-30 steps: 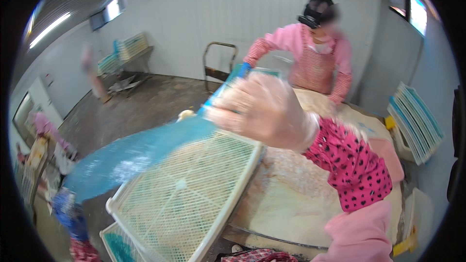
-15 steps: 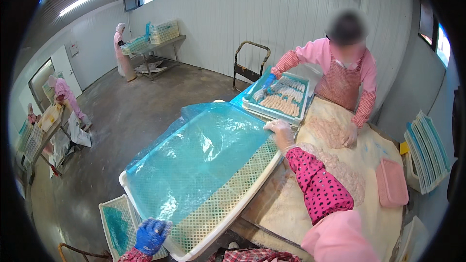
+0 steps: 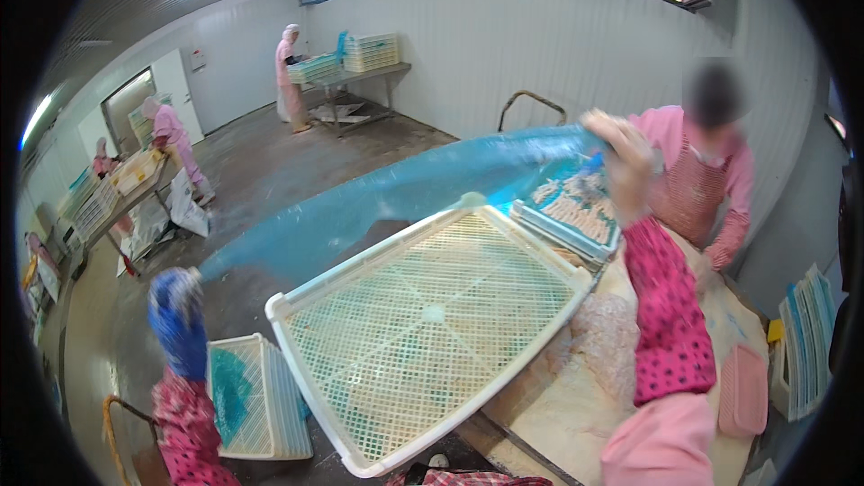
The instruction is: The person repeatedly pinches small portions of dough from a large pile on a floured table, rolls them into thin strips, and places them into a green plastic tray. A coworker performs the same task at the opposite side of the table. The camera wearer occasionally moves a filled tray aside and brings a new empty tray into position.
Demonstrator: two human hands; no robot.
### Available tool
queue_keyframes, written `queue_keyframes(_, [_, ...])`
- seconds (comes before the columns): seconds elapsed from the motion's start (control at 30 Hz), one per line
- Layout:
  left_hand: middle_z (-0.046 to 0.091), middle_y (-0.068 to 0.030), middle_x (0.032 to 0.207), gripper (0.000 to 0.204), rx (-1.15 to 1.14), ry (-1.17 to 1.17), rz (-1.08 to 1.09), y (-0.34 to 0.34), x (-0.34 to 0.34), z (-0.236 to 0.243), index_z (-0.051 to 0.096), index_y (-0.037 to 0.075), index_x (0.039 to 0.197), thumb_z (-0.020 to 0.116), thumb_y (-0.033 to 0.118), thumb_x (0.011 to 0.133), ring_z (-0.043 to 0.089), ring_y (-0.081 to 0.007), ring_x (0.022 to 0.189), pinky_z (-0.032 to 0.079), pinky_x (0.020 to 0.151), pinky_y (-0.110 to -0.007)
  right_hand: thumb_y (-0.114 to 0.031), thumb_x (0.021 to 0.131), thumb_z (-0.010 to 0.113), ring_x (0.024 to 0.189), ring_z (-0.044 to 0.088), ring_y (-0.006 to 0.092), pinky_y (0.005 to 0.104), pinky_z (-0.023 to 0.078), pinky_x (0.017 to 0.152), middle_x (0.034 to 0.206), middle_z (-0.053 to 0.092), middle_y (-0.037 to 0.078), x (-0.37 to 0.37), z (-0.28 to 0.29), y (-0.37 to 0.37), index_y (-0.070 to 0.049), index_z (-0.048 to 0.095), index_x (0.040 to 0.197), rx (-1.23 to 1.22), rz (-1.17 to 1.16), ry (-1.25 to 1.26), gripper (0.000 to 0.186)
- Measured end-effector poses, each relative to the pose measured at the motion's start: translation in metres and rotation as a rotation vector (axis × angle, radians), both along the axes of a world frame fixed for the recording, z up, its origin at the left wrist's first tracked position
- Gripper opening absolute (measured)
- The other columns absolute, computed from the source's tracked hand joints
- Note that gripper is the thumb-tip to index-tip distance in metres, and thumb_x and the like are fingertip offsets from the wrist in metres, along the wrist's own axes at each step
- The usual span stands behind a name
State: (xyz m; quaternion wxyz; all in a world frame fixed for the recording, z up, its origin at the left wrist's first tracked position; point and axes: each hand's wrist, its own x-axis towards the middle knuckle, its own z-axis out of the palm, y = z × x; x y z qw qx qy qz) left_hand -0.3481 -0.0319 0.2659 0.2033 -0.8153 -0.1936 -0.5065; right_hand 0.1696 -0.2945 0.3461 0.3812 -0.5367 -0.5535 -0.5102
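Between my raised hands a translucent blue plastic sheet (image 3: 387, 182) is stretched in the air, beyond the near tray. My left hand (image 3: 177, 319), in a blue glove, is closed on its left end, blurred by motion. At the far right end, my right hand (image 3: 623, 148), in a clear glove, grips the other corner. Below the sheet lies a large cream mesh tray (image 3: 432, 306), its lattice bottom bare. Past its far right corner, a smaller tray of pale strips in rows (image 3: 571, 211) is partly covered by the sheet and my right hand.
A floury worktable (image 3: 558, 414) with a pale minced-looking heap (image 3: 607, 342) is at right; a co-worker (image 3: 697, 171) stands behind it. A pink basket (image 3: 743, 387) sits at its right edge. Stacked trays (image 3: 261, 423) stand low left. Other people work at far tables (image 3: 360, 72).
Both hands have lifted the blue sheet off the large tray and up, the left hand swinging outward left. The tray's mesh is now uncovered. The view has shifted.
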Motion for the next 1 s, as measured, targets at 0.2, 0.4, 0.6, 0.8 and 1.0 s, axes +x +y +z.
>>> queue_keyframes(0.2, [0.059, -0.0103, 0.103, 0.024, -0.443, 0.228, 0.022, -0.051, 0.000, -0.075, 0.063, 0.010, 0.098, 0.060, 0.007, 0.074, 0.056, -0.0275, 0.093, 0.044, 0.083, -0.039, 0.009, 0.065, 0.055, 0.087, 0.061, 0.0254, 0.0362, 0.046, 0.081, 0.086, 0.066, 0.006, -0.005, -0.099, -0.035, -0.009, 0.066, 0.083, -0.150, 0.108, 0.179, 0.027])
queue_keyframes(0.4, [0.061, -0.0059, 0.100, 0.019, -0.200, 0.596, -0.118, -0.084, 0.024, -0.099, 0.060, 0.012, 0.090, 0.064, 0.013, 0.071, 0.056, -0.0286, 0.086, 0.044, 0.079, -0.043, -0.002, 0.066, 0.057, 0.085, 0.063, 0.0226, 0.0328, 0.048, 0.079, 0.082, 0.067, 0.007, 0.064, -0.189, -0.026, -0.009, 0.067, 0.075, -0.394, 0.013, 0.376, 0.015])
queue_keyframes(0.6, [0.062, -0.0032, 0.094, 0.017, -0.439, 0.817, -0.270, -0.127, 0.036, -0.112, 0.062, 0.013, 0.088, 0.064, 0.014, 0.071, 0.056, -0.0254, 0.089, 0.043, 0.080, -0.041, -0.010, 0.067, 0.060, 0.084, 0.057, 0.0209, 0.0337, 0.046, 0.077, 0.079, 0.061, 0.001, 0.082, -0.238, -0.040, -0.025, 0.069, 0.068, -0.853, -0.366, 0.293, 0.018])
queue_keyframes(0.8, [0.062, -0.0062, 0.091, 0.014, -0.621, 1.112, -0.459, -0.141, 0.049, -0.125, 0.065, 0.014, 0.087, 0.059, 0.022, 0.077, 0.059, -0.0269, 0.081, 0.047, 0.072, -0.039, -0.013, 0.067, 0.059, 0.086, 0.057, 0.0198, 0.0326, 0.044, 0.079, 0.084, 0.065, -0.002, 0.109, -0.266, -0.057, -0.022, 0.070, 0.070, -1.033, -0.412, 0.146, 0.015])
queue_keyframes(1.0, [0.060, -0.0141, 0.107, 0.037, -1.326, 1.433, -0.673, -0.130, 0.059, -0.146, 0.059, 0.013, 0.114, 0.055, 0.038, 0.086, 0.057, -0.0299, 0.102, 0.044, 0.088, -0.040, -0.025, 0.068, 0.068, 0.089, 0.059, 0.0278, 0.0375, 0.049, 0.076, 0.089, 0.064, 0.009, 0.088, -0.240, -0.038, -0.015, 0.070, 0.078, -1.484, -0.673, 0.023, 0.014])
